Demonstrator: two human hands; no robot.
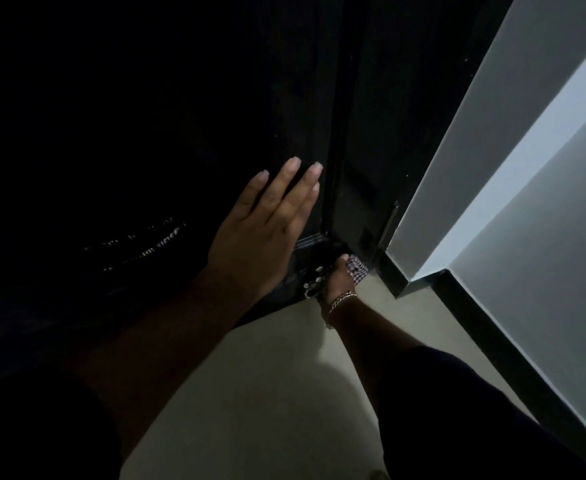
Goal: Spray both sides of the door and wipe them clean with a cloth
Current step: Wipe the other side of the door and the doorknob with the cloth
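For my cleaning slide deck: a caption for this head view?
Left hand flat on the dark door, right hand wiping its bottom edge with a checked cloth.

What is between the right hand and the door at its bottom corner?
In the head view, a checked cloth lies there: the right hand holds it against the dark door, low near the floor.

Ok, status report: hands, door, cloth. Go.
Left hand flat on door. Right hand grips checked cloth at door's bottom edge. Spray bottle not in view. Nothing blocking.
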